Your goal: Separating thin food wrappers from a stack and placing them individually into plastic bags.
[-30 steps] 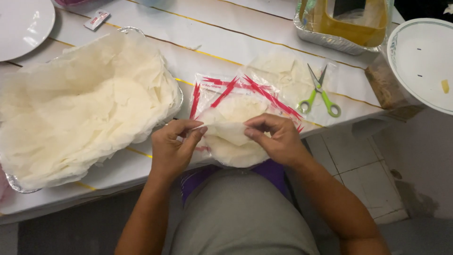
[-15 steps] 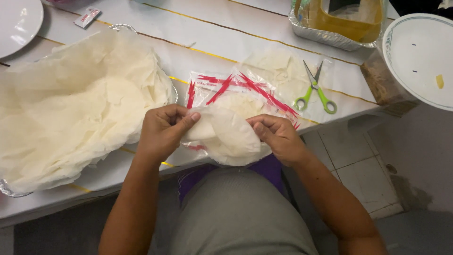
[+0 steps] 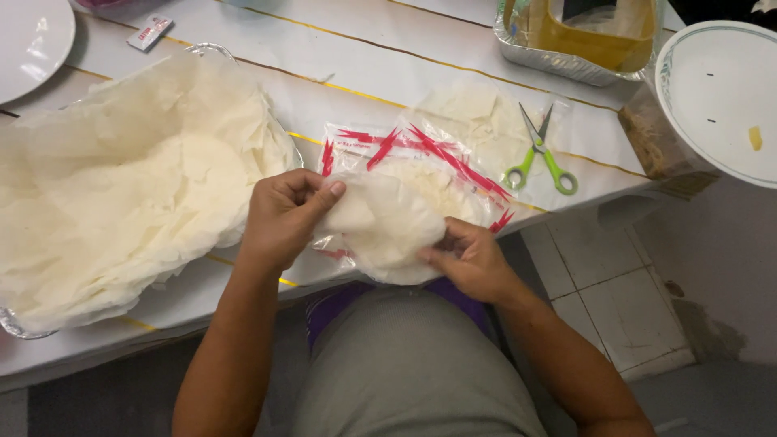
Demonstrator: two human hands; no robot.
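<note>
A thin, pale round wrapper sheet (image 3: 387, 229) is held over the table's front edge. My left hand (image 3: 283, 217) pinches its left rim with thumb and fingers. At its lower right edge my right hand (image 3: 471, 259) grips it from below. Under the sheet lies a clear plastic bag with red markings (image 3: 417, 154), holding more pale sheets. To the left, a foil tray (image 3: 206, 55) is heaped with several separated sheets (image 3: 121, 186).
Green-handled scissors (image 3: 541, 154) lie right of the bag on another pale sheet. A foil container (image 3: 550, 58) with an amber tub stands at the back right, a white plate (image 3: 720, 97) beside it. Another white plate (image 3: 32, 36) and a small sachet (image 3: 150, 32) are back left.
My hands have drawn apart: the left stayed at the sheet's left rim, the right slid down to its lower right edge. The sheet now lies more spread between them.
</note>
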